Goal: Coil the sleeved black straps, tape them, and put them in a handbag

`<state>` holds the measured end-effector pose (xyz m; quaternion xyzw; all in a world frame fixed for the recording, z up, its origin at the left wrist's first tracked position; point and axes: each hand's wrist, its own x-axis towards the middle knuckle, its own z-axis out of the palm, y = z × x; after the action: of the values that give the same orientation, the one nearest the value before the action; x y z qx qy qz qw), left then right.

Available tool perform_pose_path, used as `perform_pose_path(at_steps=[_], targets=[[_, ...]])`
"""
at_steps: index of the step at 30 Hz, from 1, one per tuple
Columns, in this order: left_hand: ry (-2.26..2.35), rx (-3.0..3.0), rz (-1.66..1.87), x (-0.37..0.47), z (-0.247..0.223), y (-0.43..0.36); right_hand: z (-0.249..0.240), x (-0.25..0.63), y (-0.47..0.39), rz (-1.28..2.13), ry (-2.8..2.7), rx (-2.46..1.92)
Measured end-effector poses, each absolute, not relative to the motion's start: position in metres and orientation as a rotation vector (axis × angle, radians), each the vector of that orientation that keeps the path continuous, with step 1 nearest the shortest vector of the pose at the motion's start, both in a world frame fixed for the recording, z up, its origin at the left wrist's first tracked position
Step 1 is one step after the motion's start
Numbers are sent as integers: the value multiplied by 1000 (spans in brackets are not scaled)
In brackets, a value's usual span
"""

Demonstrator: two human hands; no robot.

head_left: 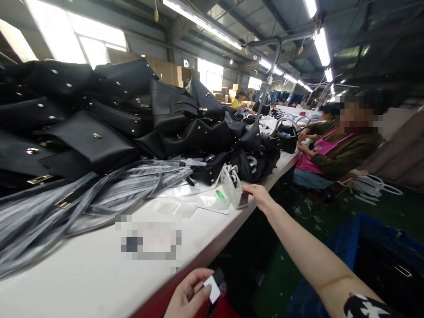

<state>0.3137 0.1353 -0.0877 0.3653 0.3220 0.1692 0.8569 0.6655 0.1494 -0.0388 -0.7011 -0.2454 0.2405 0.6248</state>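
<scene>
Low at the table's front edge, my left hand [190, 293] is closed on a small white tag [212, 289]. A small dark piece [218, 277] shows just behind that tag. My right arm is stretched forward, and my right hand [260, 197] has its fingers together at a dark flat piece [244, 199]. This piece stands against a clear plastic holder [231, 185] at the table edge; whether it is gripped or only touched is hard to see. Left of the holder lies a white sheet [212, 204] with a green mark.
Black handbags [89, 137] are heaped along the table [92, 265], with plastic-wrapped straps [132, 185] in front. A blue crate [361, 229] holding black items stands at right. Beyond it sits a co-worker in a pink apron [313, 157], hands at a black bag.
</scene>
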Motion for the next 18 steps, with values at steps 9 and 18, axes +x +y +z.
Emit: perform_pose_path(at_steps=[9,18], targets=[[704,854,420,313,-75,136,-65,639,109,536,-581,-1760],[759,1006,549,317,-73,144,-44,517,76,1019,-987,-1546]])
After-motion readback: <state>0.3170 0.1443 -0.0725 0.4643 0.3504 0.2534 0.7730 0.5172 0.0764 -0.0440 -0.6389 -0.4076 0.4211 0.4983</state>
